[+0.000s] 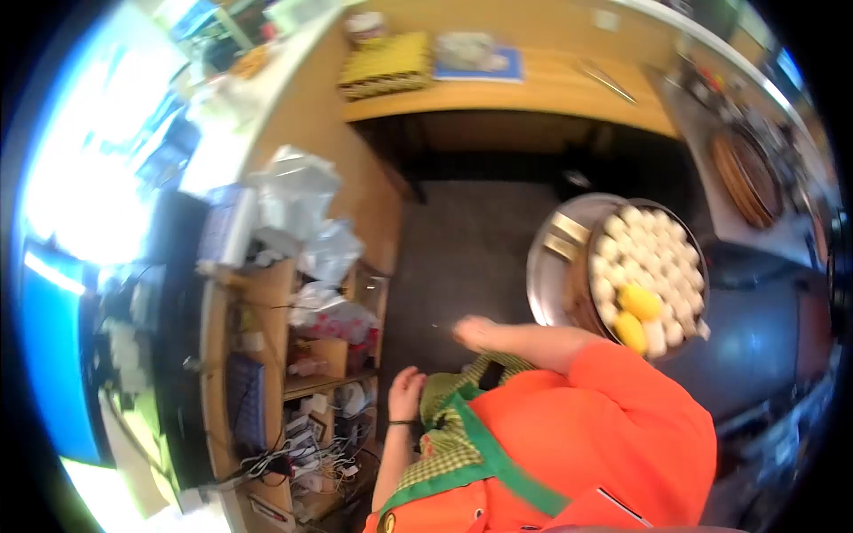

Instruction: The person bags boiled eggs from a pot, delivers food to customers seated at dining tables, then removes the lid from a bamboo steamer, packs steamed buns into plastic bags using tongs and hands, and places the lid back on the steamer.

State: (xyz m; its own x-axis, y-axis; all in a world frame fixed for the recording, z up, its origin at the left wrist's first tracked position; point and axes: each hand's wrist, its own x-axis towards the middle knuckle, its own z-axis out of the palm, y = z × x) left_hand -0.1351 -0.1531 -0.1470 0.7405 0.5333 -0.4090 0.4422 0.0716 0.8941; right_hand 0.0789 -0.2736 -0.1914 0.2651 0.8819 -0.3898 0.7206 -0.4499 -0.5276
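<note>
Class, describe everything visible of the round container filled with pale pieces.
The round container has a brown wall, apparently wood or bamboo, and a thin dark rim. Open-topped, it is packed with small, off-white, bun-like pieces, plus two larger yellow ones at the near side. It appears to rest on a shiny metal tray, apart from the right hand. Its underside is hidden.

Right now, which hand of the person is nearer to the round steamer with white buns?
Right: the right hand is apart from the round steamer, to its lower left in the picture; the left hand is also apart, farther out in that direction.
</note>
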